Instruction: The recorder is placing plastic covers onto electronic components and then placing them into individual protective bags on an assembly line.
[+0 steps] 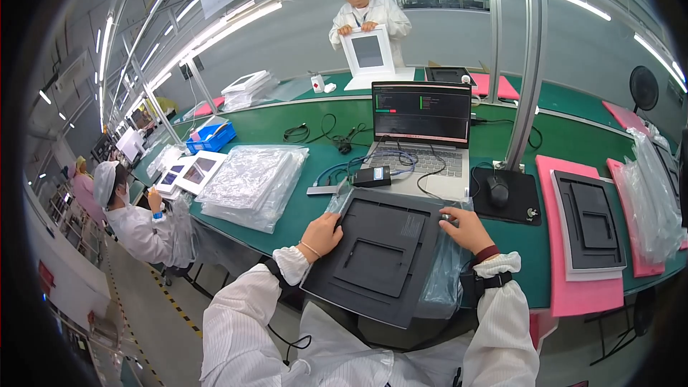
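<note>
Left fingers [334, 219]: partly curled, gripping the left edge of a black panel [373, 265]
Right fingers [456, 213]: nearly closed, pinching some small dark bit by the panel's right edge, too tiny to tell what
Panel spot: between both sets of fingers, near end poking past the table [527, 244] edge
Slip risk: if the left fingers loosened, it could've slid lapward imo, esp with a slick plastic bag [443, 287] seemingly under it
Snag risk: loopy cables [345, 147] lay beyond the fingers, so a shove forward might've caught one
Count right of the right fingers: one mouse [498, 190], one spare panel [591, 218] on pink foam [584, 297]
Count beyond the fingers: one laptop [421, 111]
Count left of the left fingers: one blue bin [211, 145]
</note>
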Demonstrator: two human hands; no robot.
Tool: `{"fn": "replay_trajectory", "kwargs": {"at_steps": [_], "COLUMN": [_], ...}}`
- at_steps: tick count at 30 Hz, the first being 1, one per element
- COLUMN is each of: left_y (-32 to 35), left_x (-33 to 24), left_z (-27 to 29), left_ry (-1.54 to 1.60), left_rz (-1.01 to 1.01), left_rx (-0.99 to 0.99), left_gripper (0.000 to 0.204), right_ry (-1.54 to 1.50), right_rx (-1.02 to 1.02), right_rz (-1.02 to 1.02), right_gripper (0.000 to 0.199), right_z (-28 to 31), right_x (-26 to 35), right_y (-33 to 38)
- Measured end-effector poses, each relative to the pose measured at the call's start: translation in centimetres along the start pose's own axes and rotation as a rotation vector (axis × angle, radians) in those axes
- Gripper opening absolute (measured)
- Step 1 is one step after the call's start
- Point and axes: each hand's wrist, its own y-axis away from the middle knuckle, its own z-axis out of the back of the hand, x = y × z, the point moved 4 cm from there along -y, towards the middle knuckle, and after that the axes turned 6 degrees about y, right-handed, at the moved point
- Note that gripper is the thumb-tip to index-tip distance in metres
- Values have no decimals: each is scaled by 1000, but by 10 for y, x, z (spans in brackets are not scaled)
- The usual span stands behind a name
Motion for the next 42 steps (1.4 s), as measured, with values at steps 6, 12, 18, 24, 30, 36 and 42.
{"fn": "replay_trajectory", "kwargs": {"at_steps": [6, 12, 18, 24, 30, 36, 42], "left_y": [0, -1, -5, -7, -8, -8, -9], "left_x": [0, 3, 3, 7, 9, 9, 4], "left_z": [-2, -1, 2, 2, 0, -3, -5], "left_ry": [0, -6, -27, -5, -45, -68, -167], "left_rz": [-3, -22, -45, -43, -34, -64, -85], "left_rx": [0, 21, 104, 155, 213, 193, 236], "left_gripper": [31, 30, 32, 31, 30, 28, 29], "right_ry": [-47, -58, -30, -31, -110, -91, 12], "right_rx": [-7, -9, 5, 7, 13, -14, 9], "right_rz": [-19, -35, -36, -37, -52, -30, -23], "right_gripper": [33, 35, 38, 39, 39, 40, 42], "right_z": [-5, -3, -3, 0, -1, 0, -1], "right_x": [-9, -6, -4, -1, -2, -5, -4], "right_y": [0, 1, 1, 2, 1, 1, 2]}}
